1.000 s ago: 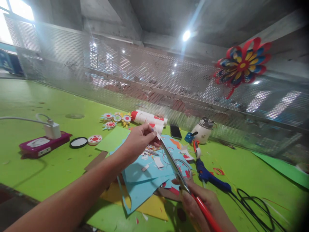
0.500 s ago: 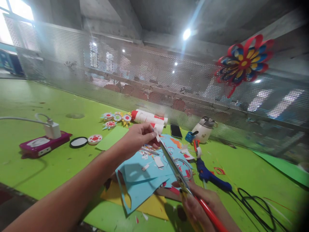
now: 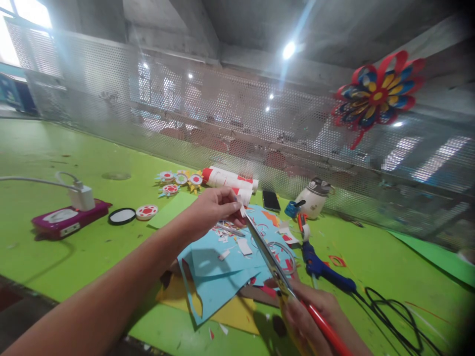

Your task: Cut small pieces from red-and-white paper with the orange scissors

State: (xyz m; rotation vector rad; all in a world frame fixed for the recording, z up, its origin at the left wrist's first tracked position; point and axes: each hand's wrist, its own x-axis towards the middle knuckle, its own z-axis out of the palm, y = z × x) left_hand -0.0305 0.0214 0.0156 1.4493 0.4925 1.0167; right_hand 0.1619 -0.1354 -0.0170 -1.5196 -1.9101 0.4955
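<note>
Between the fingertips of my left hand (image 3: 218,207) is a small piece of white paper (image 3: 243,206), pinched and mostly covered by the fingers. My right hand (image 3: 308,306) is wrapped round a pair of scissors (image 3: 272,264) with red on the handle. The long blades point up and left, their tips at the white paper. Below them, blue paper sheets (image 3: 218,272) lie strewn with white, red and orange scraps. A second pair of scissors (image 3: 280,252) rests on the sheets, partly hidden behind the held pair.
To the right lies a blue glue gun (image 3: 326,272) with a looped black cable. Behind are a phone (image 3: 270,201), a white jug (image 3: 311,199) and paper rolls (image 3: 230,179). At left sits a purple power strip (image 3: 70,218); a perforated screen (image 3: 208,118) borders the green table.
Almost nothing differs. Both hands keep their places and their hold on the white paper and scissors, while the whole view shifts very slightly.
</note>
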